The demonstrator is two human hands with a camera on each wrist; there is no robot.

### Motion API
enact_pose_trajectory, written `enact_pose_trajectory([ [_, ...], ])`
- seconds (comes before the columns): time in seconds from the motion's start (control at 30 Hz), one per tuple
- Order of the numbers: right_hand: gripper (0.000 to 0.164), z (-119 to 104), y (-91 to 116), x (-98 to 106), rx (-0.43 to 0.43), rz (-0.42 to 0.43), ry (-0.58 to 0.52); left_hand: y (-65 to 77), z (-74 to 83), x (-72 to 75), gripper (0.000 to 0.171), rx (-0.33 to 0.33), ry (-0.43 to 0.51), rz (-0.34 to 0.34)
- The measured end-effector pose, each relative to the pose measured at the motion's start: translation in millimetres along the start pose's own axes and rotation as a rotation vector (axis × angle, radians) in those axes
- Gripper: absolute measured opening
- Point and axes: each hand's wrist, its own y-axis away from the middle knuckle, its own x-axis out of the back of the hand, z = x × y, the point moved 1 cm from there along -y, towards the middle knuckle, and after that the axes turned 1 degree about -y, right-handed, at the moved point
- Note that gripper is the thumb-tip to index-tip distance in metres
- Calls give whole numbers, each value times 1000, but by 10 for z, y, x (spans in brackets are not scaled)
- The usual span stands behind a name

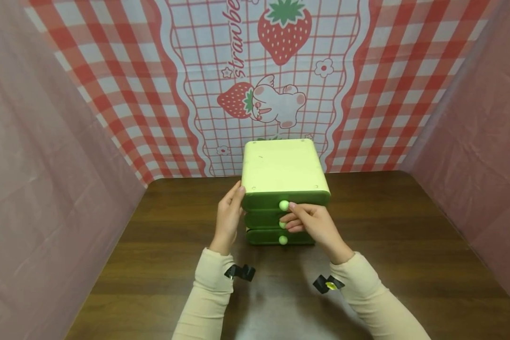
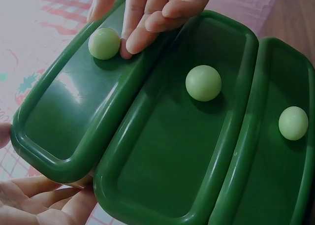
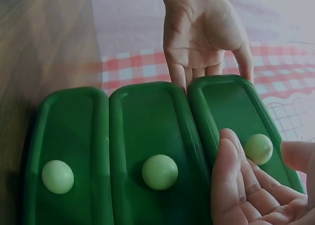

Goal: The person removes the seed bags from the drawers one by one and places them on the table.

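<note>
A small chest of drawers [image 1: 285,165] with a pale yellow-green top and dark green drawer fronts stands on the table. Each front carries a round pale green knob. My right hand [image 1: 314,224] is at the upper drawer's knob [image 3: 259,148]; in the right wrist view the thumb and fingers lie on either side of it, with a gap at the thumb. The middle knob [image 2: 203,83] and the lowest knob [image 1: 283,240] sit below. My left hand [image 1: 228,215] rests against the chest's left side, thumb by the upper front corner, its fingers partly hidden behind the drawer edge.
The brown wooden table [image 1: 161,264] runs out to both sides of the chest. Behind it hangs a red-checked cloth [image 1: 136,104] with strawberry prints. Plain pinkish cloths [image 1: 42,179] close off the left and right sides. Black straps [image 1: 240,272] sit at both wrists.
</note>
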Motion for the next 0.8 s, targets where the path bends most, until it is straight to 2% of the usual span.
enact_pose_trajectory([
  [0.13,52,0,-19,-48,-24,20,-17,-9,6,-5,51,3,14,9],
  [0.43,55,-1,-52,-121,-89,44,-142,-31,27,-21,49,25,23,44],
  [0.8,61,5,-12,-120,-192,-23,-342,-35,62,-3,49,37,63,26],
])
